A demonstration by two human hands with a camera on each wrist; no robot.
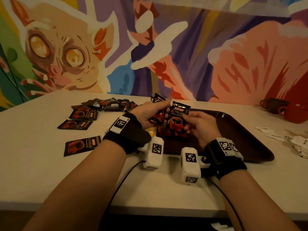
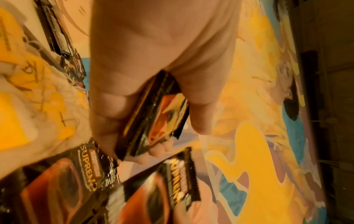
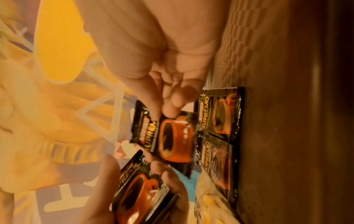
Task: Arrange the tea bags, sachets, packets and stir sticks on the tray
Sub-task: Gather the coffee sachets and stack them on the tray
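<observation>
My left hand (image 1: 150, 112) grips a small stack of black Kopiko Supremo coffee sachets (image 1: 158, 112) above the left end of the brown tray (image 1: 233, 130). The stack sits between thumb and curled fingers in the left wrist view (image 2: 153, 121). My right hand (image 1: 191, 120) pinches a single sachet (image 1: 179, 117) by its edge, just right of the stack; the right wrist view shows that sachet (image 3: 172, 136) hanging above the tray. Two sachets (image 3: 220, 113) lie flat side by side on the tray (image 3: 268, 106). Yellow-tagged tea bags (image 1: 150, 131) lie beside them, mostly hidden by my left wrist.
Several more coffee sachets (image 1: 81, 114) are scattered on the white table left of the tray, one near the front (image 1: 81, 145). White paper sachets (image 1: 296, 142) lie right of the tray. A brown cup (image 1: 273, 105) and a red cup (image 1: 295, 114) stand at the back right.
</observation>
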